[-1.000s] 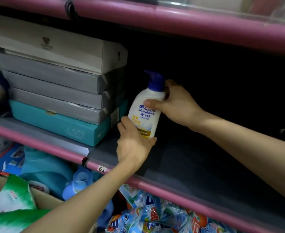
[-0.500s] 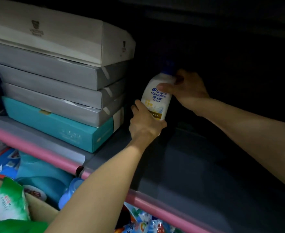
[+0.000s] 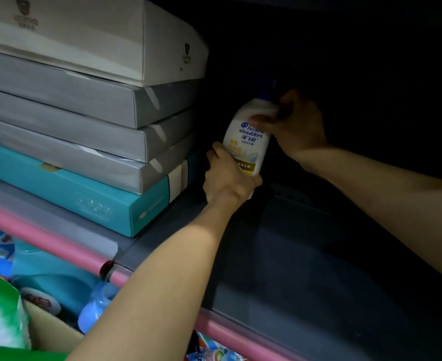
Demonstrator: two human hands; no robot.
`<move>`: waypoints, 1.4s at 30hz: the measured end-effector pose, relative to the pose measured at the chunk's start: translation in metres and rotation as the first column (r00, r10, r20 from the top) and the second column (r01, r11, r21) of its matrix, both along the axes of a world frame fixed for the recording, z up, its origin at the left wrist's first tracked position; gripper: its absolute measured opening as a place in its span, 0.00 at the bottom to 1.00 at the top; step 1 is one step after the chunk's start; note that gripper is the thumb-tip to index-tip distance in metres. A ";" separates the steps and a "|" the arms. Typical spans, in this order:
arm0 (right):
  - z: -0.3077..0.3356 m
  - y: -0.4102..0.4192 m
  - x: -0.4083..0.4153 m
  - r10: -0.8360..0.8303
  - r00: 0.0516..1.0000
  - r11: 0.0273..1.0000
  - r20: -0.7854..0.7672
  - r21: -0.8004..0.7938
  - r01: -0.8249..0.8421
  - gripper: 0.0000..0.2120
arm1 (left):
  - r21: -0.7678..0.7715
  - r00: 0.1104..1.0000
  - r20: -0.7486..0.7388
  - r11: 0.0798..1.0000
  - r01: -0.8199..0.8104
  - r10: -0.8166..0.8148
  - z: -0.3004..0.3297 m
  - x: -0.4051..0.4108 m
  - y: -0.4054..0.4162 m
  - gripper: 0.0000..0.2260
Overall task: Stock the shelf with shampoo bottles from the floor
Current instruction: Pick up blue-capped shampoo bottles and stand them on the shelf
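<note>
A white shampoo bottle point(image 3: 248, 142) with a blue pump top stands deep in the dark back of the grey shelf point(image 3: 305, 256), just right of the box stack. My left hand point(image 3: 227, 178) grips its base from the front. My right hand point(image 3: 295, 126) holds its neck and shoulder, thumb across the front. The pump top is nearly lost in shadow. I cannot tell whether the bottle's bottom touches the shelf.
A stack of flat boxes, cream point(image 3: 89, 35), grey point(image 3: 71, 100) and teal point(image 3: 66, 186), fills the shelf's left side. A pink rail point(image 3: 45, 241) edges the shelf. Below lie blue bottles point(image 3: 94, 306), detergent bags point(image 3: 1, 313) and a cardboard box.
Both hands have carried the bottle further back into the dark shelf beside the boxes, and my view has moved in closer under the upper shelf.
</note>
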State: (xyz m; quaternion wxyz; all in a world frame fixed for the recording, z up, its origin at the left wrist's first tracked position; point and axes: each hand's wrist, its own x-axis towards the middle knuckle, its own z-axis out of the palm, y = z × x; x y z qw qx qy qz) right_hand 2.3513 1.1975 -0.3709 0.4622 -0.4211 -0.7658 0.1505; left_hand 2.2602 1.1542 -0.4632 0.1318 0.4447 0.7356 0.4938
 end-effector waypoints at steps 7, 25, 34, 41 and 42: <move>0.002 0.001 0.001 0.016 1.000 0.999 -0.012 -0.030 -0.016 0.28 | 0.026 0.999 0.032 1.000 0.002 -0.003 0.000 0.002 0.005 0.42; 0.002 0.009 -0.003 0.048 0.999 0.998 -0.017 -0.047 -0.049 0.22 | 0.014 0.998 0.069 1.000 0.005 -0.006 0.004 -0.001 0.011 0.41; 0.006 0.001 -0.026 0.042 0.998 0.999 0.049 -0.008 -0.042 0.23 | -0.026 1.000 -0.001 1.000 -0.006 0.006 0.004 -0.026 0.012 0.50; 0.008 -0.008 -0.026 -0.010 0.994 0.998 0.110 -0.058 0.017 0.30 | -0.030 1.000 0.025 0.999 0.015 -0.015 0.005 -0.025 0.003 0.43; 0.008 -0.012 -0.024 -0.025 0.990 0.997 0.138 -0.069 0.035 0.31 | -0.050 0.999 0.025 0.998 0.024 -0.023 0.007 -0.027 -0.001 0.41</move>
